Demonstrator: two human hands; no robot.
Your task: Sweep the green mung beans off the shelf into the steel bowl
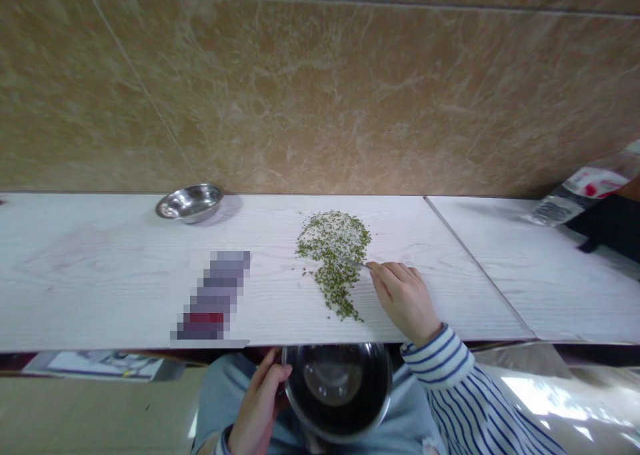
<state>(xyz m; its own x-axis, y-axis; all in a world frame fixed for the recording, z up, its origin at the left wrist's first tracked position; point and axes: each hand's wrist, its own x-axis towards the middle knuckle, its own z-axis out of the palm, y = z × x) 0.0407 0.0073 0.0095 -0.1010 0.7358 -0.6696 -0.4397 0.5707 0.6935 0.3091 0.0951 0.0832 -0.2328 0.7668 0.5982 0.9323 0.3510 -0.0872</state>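
Observation:
A spread of small green grains or bits (333,255) lies on the white table, with a narrower tail reaching toward the front edge. My right hand (403,295) is closed on a thin metal utensil (353,262), whose tip is among the bits; its exact kind is too small to make out. Below the table edge, a metal pot (370,415) rests by my lap with its mouth up and its far rim close to the edge. My left hand (263,395) grips the pot's left side, thumb at the rim. No green bits can be made out inside the pot.
A shallow steel bowl (193,205) stands at the back left near the tiled wall (320,95). A blurred-out flat object (215,295) lies left of the bits. At the right are a clear plastic bag (565,198) and a black object (610,232). A seam (475,262) crosses the table.

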